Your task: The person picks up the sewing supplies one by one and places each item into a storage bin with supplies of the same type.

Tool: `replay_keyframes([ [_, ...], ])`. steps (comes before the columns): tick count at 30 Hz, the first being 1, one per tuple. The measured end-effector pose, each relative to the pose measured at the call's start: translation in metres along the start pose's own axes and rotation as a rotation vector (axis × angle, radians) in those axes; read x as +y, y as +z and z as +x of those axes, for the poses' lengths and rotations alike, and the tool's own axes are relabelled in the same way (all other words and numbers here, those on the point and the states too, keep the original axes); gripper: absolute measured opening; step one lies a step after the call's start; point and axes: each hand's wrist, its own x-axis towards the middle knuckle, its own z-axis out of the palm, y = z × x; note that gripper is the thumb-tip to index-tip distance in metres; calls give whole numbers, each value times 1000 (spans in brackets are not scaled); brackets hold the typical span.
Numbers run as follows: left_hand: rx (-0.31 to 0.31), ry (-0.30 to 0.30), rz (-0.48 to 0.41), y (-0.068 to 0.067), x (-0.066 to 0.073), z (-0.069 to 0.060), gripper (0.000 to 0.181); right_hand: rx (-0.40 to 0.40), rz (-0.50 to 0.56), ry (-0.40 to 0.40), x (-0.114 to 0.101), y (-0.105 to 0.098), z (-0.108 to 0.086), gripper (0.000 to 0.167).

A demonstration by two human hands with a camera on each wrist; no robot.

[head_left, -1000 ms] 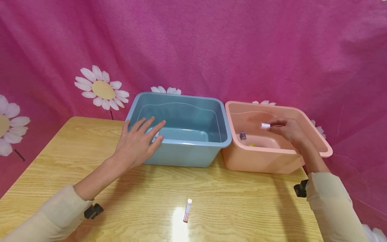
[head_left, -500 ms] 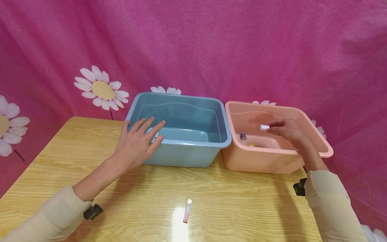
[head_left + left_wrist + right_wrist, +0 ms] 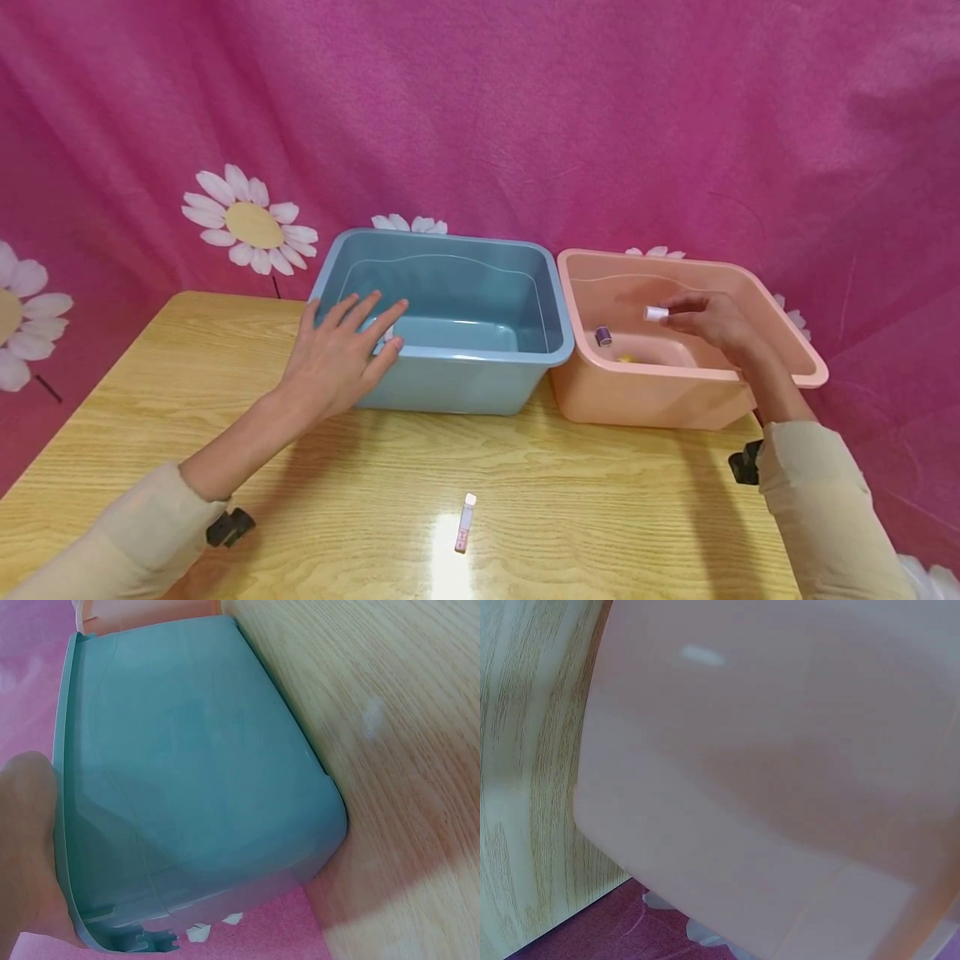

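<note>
My right hand (image 3: 716,321) is over the peach plastic tub (image 3: 652,398) and pinches a small white thread spool (image 3: 656,314) between thumb and fingers. Below it in that tub lie a purple thread spool (image 3: 603,336) and a small yellow thing (image 3: 626,359), mostly hidden by the front rim. With fingers spread, my left hand (image 3: 333,358) rests at the front left rim of the blue plastic tub (image 3: 450,383). Something small and whitish (image 3: 388,334) shows inside that tub between my thumb and index finger. The right wrist view shows just the peach tub's outer wall (image 3: 742,787).
Both tubs stand side by side on a wooden table (image 3: 585,500), against a pink curtain (image 3: 480,125) printed with daisies. Near the table's front lies a slim white and pink piece (image 3: 465,523), its kind unclear, beside a bright glare.
The white spool in my right hand has tilted and shifted slightly over the peach tub. My left hand stays in place on the blue tub.
</note>
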Motion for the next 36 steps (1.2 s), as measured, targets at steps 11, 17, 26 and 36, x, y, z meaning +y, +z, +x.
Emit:
replay_keyframes([
  [11, 24, 7, -1, 1, 0, -1, 57, 0, 59, 3, -1, -1, -1, 38],
  [17, 37, 13, -3, 1, 0, 0, 57, -7, 72, 9, 0, -1, -1, 40],
  [26, 27, 7, -6, 1, 0, -1, 57, 2, 45, 0, -1, -1, -2, 40],
  [36, 14, 1, -3, 0, 0, 0, 58, 21, 20, -24, -4, 0, -2, 38],
])
